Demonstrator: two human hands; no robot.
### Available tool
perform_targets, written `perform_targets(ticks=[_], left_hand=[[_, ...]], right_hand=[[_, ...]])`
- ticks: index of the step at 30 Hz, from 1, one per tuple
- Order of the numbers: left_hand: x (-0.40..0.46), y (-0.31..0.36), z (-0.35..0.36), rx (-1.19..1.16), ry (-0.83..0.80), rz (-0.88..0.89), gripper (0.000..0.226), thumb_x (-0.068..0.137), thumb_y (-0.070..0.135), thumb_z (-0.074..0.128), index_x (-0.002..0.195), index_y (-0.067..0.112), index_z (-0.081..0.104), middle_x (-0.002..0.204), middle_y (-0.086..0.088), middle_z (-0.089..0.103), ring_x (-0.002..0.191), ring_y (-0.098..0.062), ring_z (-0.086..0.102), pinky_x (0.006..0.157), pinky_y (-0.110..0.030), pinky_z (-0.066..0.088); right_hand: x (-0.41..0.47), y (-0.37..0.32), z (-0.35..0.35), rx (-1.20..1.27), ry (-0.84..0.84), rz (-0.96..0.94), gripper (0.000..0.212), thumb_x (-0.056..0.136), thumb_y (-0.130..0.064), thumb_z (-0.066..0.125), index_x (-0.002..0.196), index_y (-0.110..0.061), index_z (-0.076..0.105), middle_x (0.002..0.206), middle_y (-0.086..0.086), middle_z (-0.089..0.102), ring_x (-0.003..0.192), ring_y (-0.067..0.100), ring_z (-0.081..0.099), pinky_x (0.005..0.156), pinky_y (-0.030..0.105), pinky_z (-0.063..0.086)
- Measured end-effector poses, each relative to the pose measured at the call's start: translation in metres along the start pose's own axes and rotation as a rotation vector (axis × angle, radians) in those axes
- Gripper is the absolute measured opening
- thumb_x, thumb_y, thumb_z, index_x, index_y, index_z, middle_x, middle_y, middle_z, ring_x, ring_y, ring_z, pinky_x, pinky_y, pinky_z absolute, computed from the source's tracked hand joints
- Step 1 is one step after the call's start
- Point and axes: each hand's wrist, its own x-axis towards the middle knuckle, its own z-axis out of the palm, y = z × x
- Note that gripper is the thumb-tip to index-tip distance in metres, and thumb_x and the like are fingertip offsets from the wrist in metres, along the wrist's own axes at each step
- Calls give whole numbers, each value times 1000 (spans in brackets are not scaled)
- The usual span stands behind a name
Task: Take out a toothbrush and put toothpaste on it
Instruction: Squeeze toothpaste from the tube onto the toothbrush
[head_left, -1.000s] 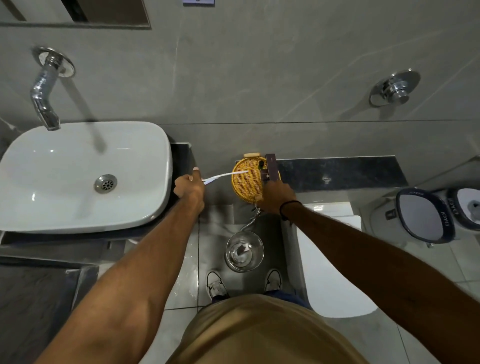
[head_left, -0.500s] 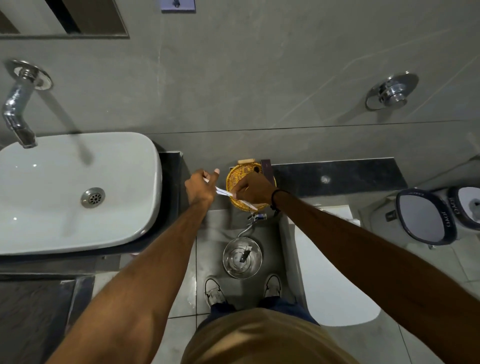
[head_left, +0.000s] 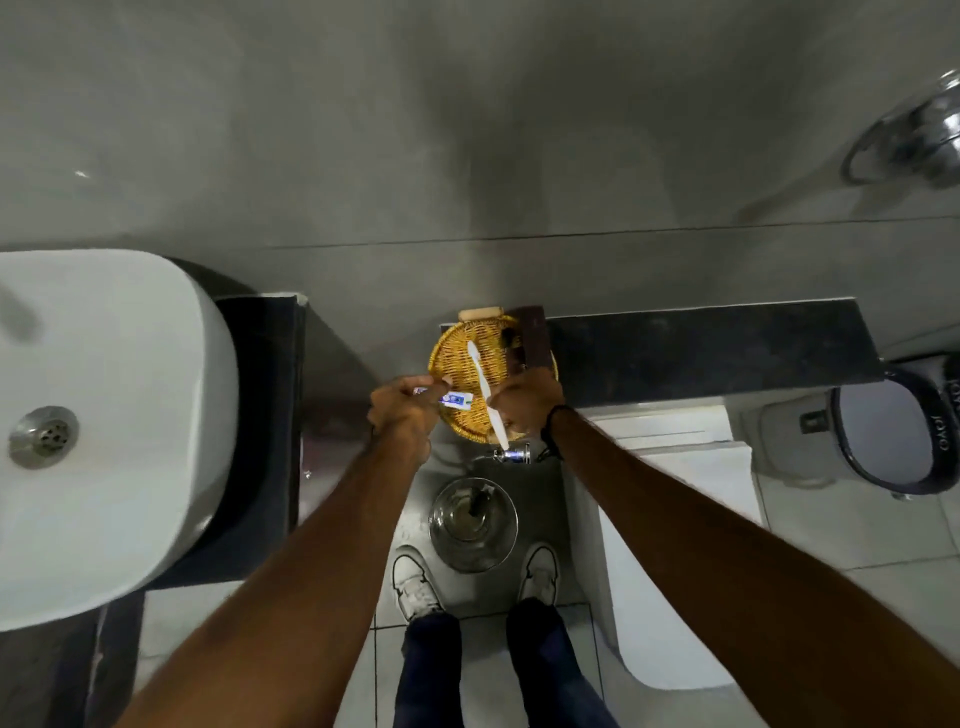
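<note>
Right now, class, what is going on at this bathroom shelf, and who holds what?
A person stands over a wicker basket on a dark ledge. The right hand holds a white toothbrush by its handle, head pointing away over the basket. The left hand holds a small toothpaste tube pointed toward the brush. No paste shows on the bristles yet.

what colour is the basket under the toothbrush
Yellow woven wicker basket, clearest in the head view.
</note>
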Motion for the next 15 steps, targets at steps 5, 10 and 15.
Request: perform_targets(ticks=[5, 10, 15], left_hand=[[33, -5, 19, 256, 14, 251, 61, 58, 15, 98, 96, 16, 50, 79, 5, 59, 63, -1, 51, 52, -12, 39], [52, -2, 42, 452, -12, 373, 24, 74, 6, 84, 79, 15, 63, 80, 0, 64, 76, -16, 61, 62, -19, 42], [53, -10, 58, 565, -27, 473, 7, 84, 5, 72, 86, 10, 67, 94, -11, 74, 87, -26, 71, 71, -28, 53]], right_hand=[[42, 7, 15, -104, 180, -64, 25, 85, -14, 72, 107, -2, 73, 111, 16, 76, 105, 33, 71, 93, 45, 61], [61, 6, 21, -185, 289, -127, 18, 83, -17, 71, 98, -6, 71, 100, 15, 77, 95, 33, 73, 85, 46, 64], [74, 6, 36, -220, 322, -146, 28, 86, -24, 74, 108, -6, 71, 111, 15, 75, 104, 34, 71, 89, 44, 62]])
